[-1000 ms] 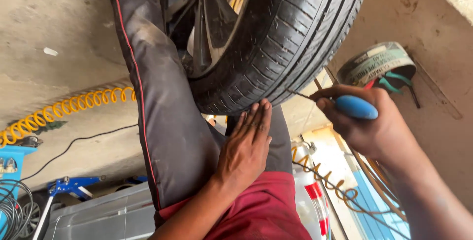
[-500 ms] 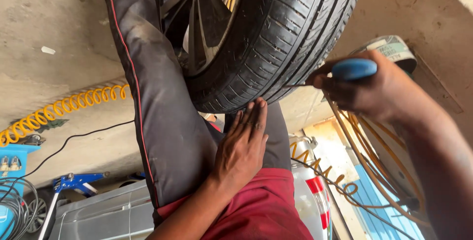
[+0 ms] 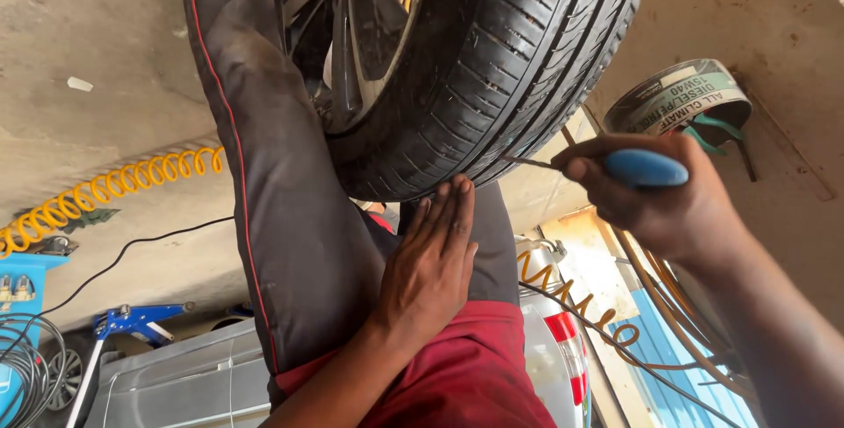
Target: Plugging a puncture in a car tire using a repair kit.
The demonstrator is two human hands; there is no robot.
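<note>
So, a round can (image 3: 681, 98) with a green-and-white label sat on the concrete beside the black tyre (image 3: 492, 68). Right hand (image 3: 655, 195) gripped a blue-handled tool (image 3: 646, 167), its thin metal tip at the tread. Left hand (image 3: 431, 270) lay flat, fingers together, under the tyre.

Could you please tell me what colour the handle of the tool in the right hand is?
Blue handle, clearest in the head view.
</note>
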